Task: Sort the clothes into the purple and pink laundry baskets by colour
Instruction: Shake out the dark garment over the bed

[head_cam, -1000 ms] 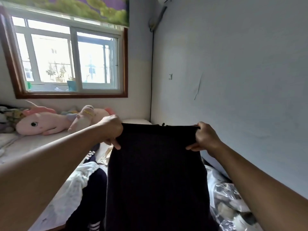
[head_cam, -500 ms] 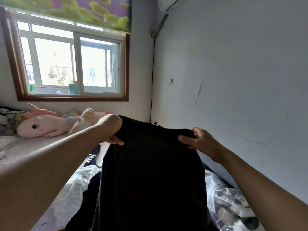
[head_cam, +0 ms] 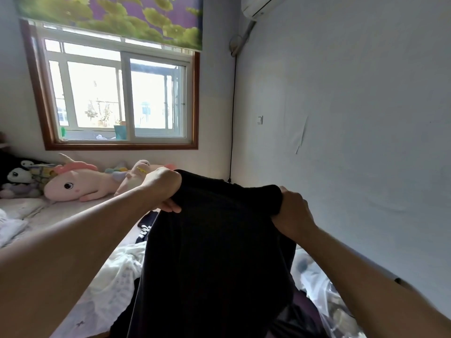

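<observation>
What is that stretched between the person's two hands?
In the head view, a black garment spans the gap: the left hand and the right hand each grip its top edge, and the cloth hangs down over the bed.

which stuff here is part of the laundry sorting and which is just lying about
Part of the job:
black garment, held up by left hand and right hand
white clothes on the bed
dark striped garment on the bed

Just lying about:
pink unicorn plush
panda plush
plastic bag

No baskets in view.
</observation>
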`<state>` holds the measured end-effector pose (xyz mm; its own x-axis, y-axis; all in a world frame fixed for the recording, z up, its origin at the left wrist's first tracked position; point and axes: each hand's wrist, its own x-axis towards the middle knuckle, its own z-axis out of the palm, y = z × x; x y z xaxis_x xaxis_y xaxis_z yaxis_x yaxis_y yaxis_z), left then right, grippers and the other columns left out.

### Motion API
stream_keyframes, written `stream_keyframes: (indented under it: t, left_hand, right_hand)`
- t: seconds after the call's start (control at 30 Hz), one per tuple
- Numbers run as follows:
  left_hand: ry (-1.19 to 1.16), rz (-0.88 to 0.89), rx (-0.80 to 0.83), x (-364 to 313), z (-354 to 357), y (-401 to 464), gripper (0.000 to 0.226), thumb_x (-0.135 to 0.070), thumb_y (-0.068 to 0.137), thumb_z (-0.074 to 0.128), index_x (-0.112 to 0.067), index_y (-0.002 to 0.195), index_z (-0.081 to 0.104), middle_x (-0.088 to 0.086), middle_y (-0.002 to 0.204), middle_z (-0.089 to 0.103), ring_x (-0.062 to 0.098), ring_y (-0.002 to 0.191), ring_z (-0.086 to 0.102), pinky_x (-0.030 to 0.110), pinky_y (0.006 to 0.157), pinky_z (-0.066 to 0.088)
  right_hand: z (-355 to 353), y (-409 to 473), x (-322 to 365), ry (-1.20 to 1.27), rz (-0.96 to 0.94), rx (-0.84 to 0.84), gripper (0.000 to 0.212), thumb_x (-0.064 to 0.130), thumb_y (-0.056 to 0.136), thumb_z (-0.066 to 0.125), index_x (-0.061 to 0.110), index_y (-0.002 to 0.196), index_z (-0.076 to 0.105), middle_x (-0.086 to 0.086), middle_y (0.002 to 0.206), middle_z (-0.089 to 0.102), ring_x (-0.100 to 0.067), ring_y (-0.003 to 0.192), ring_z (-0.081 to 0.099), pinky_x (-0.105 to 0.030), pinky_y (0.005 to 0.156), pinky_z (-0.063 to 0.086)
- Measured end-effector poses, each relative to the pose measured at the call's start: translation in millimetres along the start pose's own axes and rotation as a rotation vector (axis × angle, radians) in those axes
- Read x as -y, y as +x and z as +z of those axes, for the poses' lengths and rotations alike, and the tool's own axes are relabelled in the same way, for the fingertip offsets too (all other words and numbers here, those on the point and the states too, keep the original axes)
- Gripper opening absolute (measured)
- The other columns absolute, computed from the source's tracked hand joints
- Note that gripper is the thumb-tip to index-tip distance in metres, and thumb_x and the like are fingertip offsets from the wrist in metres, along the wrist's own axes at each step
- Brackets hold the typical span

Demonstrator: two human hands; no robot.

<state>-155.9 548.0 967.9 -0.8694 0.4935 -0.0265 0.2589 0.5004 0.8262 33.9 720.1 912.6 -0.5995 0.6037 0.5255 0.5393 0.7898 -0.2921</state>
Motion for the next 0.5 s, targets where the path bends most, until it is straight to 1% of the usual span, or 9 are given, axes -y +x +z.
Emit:
stream_keyframes:
  t: [0.03,0.07,0.13,0.2,0.27,0.3,0.37,0.43,0.5]
  left_hand:
    - [0.025,0.011,-0.039,-0.1,0.4,-0.7,0.024,-0.012,0.095,0.039,0.003,0.101,0.056,0.024,0.068,0.069,0.028,0.043,0.059,0.026,0.044,0.05]
    - [0.055,0.038,-0.069,1.6,0.9,0.2,0.027,-0.015,0.093,0.039,0.002,0.105,0.057,0.029,0.076,0.067,0.03,0.046,0.058,0.027,0.045,0.049]
    - [0.071,0.09,-0.072,3.6,0.8,-1.6,0.03,-0.022,0.09,0.04,-0.002,0.106,0.056,0.026,0.074,0.062,0.031,0.048,0.056,0.026,0.043,0.048]
    - [0.07,0.113,-0.052,5.2,-0.4,-1.6,0.03,-0.026,0.09,0.039,-0.003,0.105,0.052,0.024,0.071,0.061,0.031,0.043,0.055,0.024,0.04,0.046]
    - [0.099,0.112,-0.026,4.3,-1.3,-1.9,0.03,-0.026,0.091,0.037,-0.002,0.104,0.05,0.026,0.072,0.062,0.031,0.04,0.055,0.024,0.04,0.046]
    - [0.11,0.117,-0.021,3.4,-2.1,-3.6,0.029,-0.026,0.092,0.036,-0.002,0.102,0.049,0.027,0.072,0.062,0.031,0.04,0.055,0.024,0.04,0.045]
    - [0.146,0.14,-0.033,1.6,-2.5,-6.1,0.027,-0.025,0.093,0.034,-0.002,0.096,0.048,0.028,0.071,0.062,0.031,0.038,0.053,0.022,0.037,0.043]
    - [0.182,0.187,-0.051,1.3,-2.8,-7.8,0.026,-0.023,0.093,0.032,-0.001,0.089,0.045,0.029,0.07,0.061,0.03,0.036,0.053,0.021,0.033,0.04]
    - [0.211,0.23,-0.044,3.2,-3.5,-7.6,0.027,-0.022,0.093,0.031,0.0,0.087,0.045,0.032,0.071,0.064,0.032,0.037,0.055,0.021,0.033,0.038]
  right_hand:
    - [0.0,-0.3,2.0,0.005,0.031,-0.006,0.015,0.011,0.088,0.047,0.006,0.102,0.048,-0.013,0.1,0.063,-0.033,0.098,0.06,-0.026,0.07,0.033]
    - [1.2,1.4,2.3,-0.017,0.047,-0.017,0.012,0.01,0.09,0.045,0.007,0.101,0.046,-0.013,0.102,0.061,-0.034,0.099,0.059,-0.027,0.071,0.033]
    - [1.5,5.1,3.5,-0.066,0.072,-0.042,0.014,0.011,0.093,0.041,0.006,0.104,0.048,-0.012,0.105,0.056,-0.034,0.1,0.058,-0.028,0.072,0.034]
    - [3.2,9.9,-1.6,-0.122,0.055,-0.042,0.014,0.01,0.094,0.039,0.007,0.1,0.051,-0.009,0.101,0.051,-0.032,0.093,0.059,-0.028,0.071,0.035]
    - [2.7,13.1,-3.8,-0.048,0.098,-0.039,0.012,0.012,0.095,0.037,0.008,0.089,0.047,-0.003,0.089,0.045,-0.026,0.079,0.054,-0.027,0.062,0.033]
    - [0.5,14.1,-2.6,0.049,0.149,-0.035,0.014,0.015,0.096,0.036,0.008,0.088,0.045,-0.002,0.083,0.046,-0.023,0.073,0.051,-0.026,0.057,0.029]
    - [-3.1,16.7,-1.7,0.115,0.207,-0.08,0.017,0.018,0.094,0.034,0.006,0.095,0.046,-0.002,0.079,0.048,-0.02,0.069,0.047,-0.028,0.052,0.024]
    - [-9.4,17.3,3.0,0.163,0.266,-0.023,0.016,0.015,0.092,0.036,0.006,0.096,0.048,-0.007,0.083,0.053,-0.025,0.074,0.05,-0.031,0.057,0.029]
    - [-17.1,16.3,5.9,0.065,0.256,0.071,0.013,0.01,0.09,0.04,0.008,0.082,0.05,-0.015,0.098,0.06,-0.034,0.092,0.057,-0.031,0.069,0.036]
